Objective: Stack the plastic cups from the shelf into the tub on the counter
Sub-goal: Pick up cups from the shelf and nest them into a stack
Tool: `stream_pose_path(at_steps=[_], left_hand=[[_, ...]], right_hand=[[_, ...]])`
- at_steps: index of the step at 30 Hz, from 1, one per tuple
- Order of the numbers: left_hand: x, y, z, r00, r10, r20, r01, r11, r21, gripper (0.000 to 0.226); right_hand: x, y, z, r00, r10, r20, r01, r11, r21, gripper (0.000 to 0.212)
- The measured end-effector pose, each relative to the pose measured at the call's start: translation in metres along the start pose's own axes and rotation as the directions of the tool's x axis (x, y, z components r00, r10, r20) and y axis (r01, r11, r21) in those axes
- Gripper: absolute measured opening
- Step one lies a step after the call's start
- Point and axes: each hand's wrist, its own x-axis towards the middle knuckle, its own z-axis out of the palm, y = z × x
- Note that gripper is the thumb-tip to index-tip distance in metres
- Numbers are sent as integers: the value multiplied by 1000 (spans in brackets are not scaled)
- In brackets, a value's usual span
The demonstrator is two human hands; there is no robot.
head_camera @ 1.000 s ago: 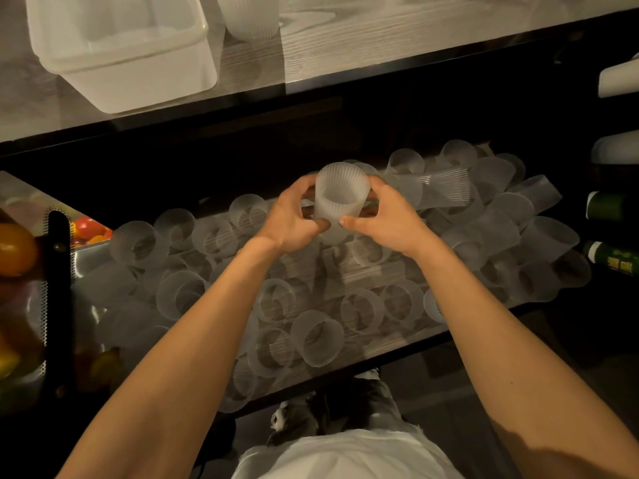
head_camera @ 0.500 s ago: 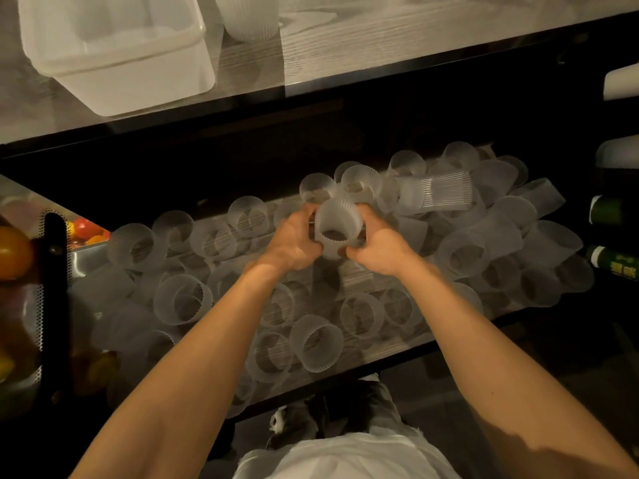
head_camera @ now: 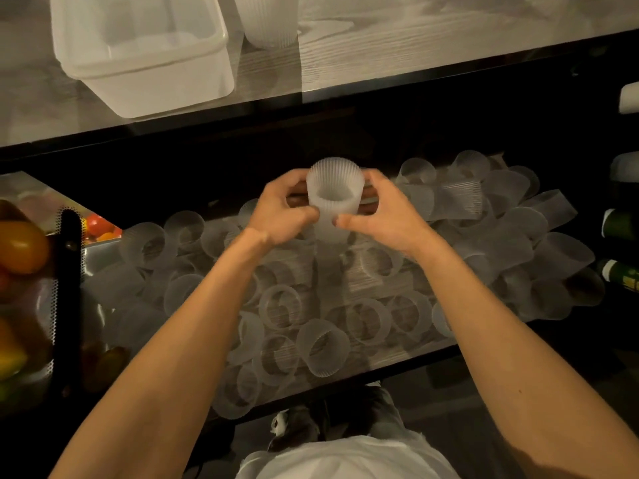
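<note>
Left hand (head_camera: 278, 216), right hand (head_camera: 389, 217) grip cup (head_camera: 334, 190) below counter (head_camera: 432, 53).

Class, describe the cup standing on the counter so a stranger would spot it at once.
Find the pale wood-grain counter along the top. On it sits a white rectangular tub; just right of it stands the ribbed frosted cup. Unlike the cups heaped on the shelf below, it stands alone.

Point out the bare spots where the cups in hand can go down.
Free: the counter right of the cup beside the tub, out to its front edge; the tub's floor looks bare too. Crowded: the shelf below the held cups in the left hand and right hand, covered in loose cups; fruit crowds its left.
</note>
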Motion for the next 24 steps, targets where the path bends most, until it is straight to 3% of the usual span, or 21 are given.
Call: stream_pose_path(at_steps=[6,13,24], left_hand=[[-2,-10,-12,991,-1,-136,1,1000,-1,56],[-9,-35,-8,986,-83,-144,87,996,20,59],[-7,-40,-14,980,-74,-183,83,996,43,62]], right_hand=[[17,-12,26,999,-34,28,33,999,23,73],[24,6,53,998,-51,36,50,998,25,71],[38,6,63,1000,-1,31,2,1000,-18,76]])
